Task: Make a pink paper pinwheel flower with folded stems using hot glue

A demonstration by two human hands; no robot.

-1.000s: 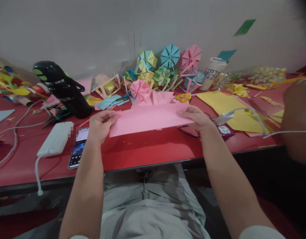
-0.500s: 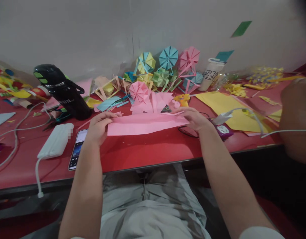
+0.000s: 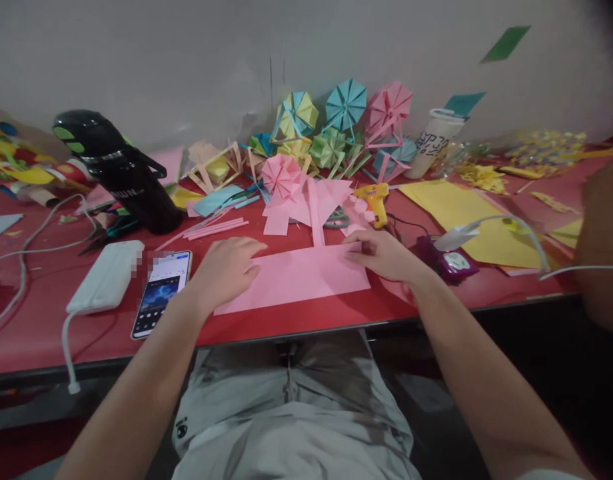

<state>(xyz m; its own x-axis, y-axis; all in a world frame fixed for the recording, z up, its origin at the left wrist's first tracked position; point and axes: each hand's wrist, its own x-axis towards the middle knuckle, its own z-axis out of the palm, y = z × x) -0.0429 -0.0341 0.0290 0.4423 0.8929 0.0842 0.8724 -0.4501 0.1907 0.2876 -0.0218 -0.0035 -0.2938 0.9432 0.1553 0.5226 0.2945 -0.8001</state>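
A long sheet of pink paper (image 3: 309,279) lies across the red table in front of me, nearly flat. My left hand (image 3: 229,270) rests at its left end with the fingers stretched out and the thumb apart. At the far right corner, my right hand (image 3: 384,255) pinches the paper's edge between thumb and fingers. Just beyond the sheet are pink cut pieces (image 3: 314,207) and a folded pink paper rosette (image 3: 281,177).
A phone (image 3: 161,293), a white power bank (image 3: 106,277) and a black bottle (image 3: 129,180) are on the left. A yellow glue gun (image 3: 376,200), a purple power socket (image 3: 451,261) and yellow paper (image 3: 451,217) lie right. Another person's arm (image 3: 604,253) is at the right edge.
The pink paper has come down from between both hands onto the table. My left hand has opened and shifted right onto the sheet; my right hand stays at the right corner.
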